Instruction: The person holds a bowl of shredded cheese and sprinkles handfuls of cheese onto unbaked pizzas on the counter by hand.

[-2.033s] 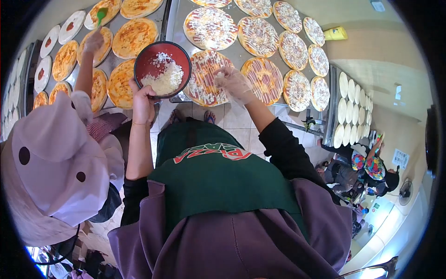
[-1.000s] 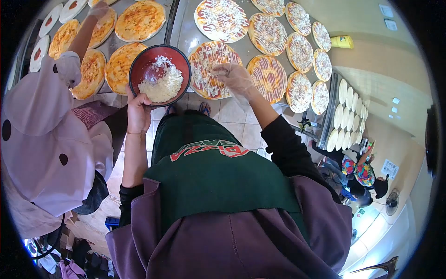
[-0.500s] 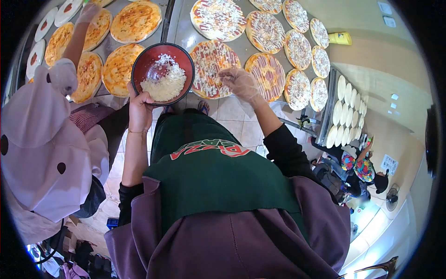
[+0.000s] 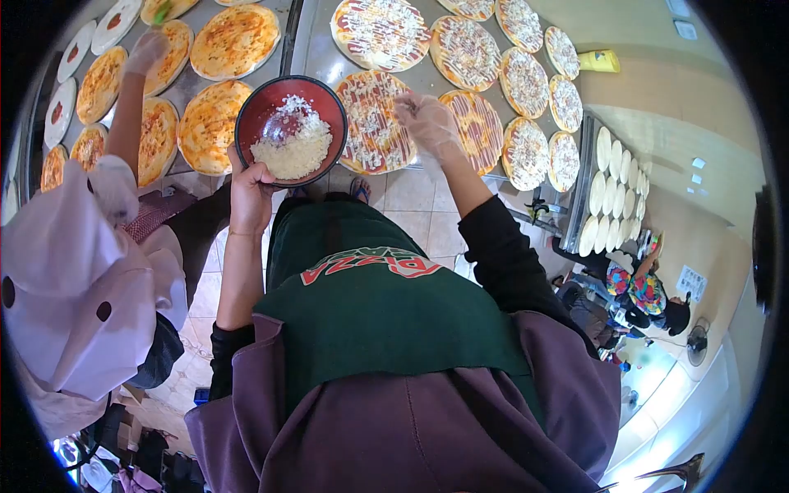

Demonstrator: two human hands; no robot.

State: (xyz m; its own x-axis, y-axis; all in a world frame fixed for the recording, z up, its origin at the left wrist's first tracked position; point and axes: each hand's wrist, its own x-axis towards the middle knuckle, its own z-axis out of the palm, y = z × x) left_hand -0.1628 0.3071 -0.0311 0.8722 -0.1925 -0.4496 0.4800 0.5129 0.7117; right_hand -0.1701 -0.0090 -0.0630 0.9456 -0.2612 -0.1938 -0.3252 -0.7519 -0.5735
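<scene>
My left hand (image 4: pixel 251 195) grips the rim of a dark bowl with a red inside (image 4: pixel 261 111), tilted toward me. White grated cheese (image 4: pixel 294 148) lies in its lower right part. My right hand (image 4: pixel 429 125), in a clear plastic glove, is over the right edge of a pizza (image 4: pixel 370 123) with pink slices and white shreds. Its fingers are drawn together; what they hold, if anything, is too small to make out. Just right of that hand lies a pizza with sauce stripes and few shreds (image 4: pixel 477 131).
Several shredded-topped pizzas (image 4: pixel 464 53) cover the metal table (image 4: pixel 316 62). At left, a co-worker's gloved hand (image 4: pixel 145 53) is over sauced pizzas (image 4: pixel 234 43). A yellow bottle (image 4: pixel 598 62) lies by the right edge. Beyond are a rack of pale bases (image 4: pixel 604 193) and people (image 4: pixel 645 292).
My right hand has moved from the middle of the pizza toward its right edge and slightly up. The bowl stays in my left hand. The co-worker's hand has shifted over the left pizzas.
</scene>
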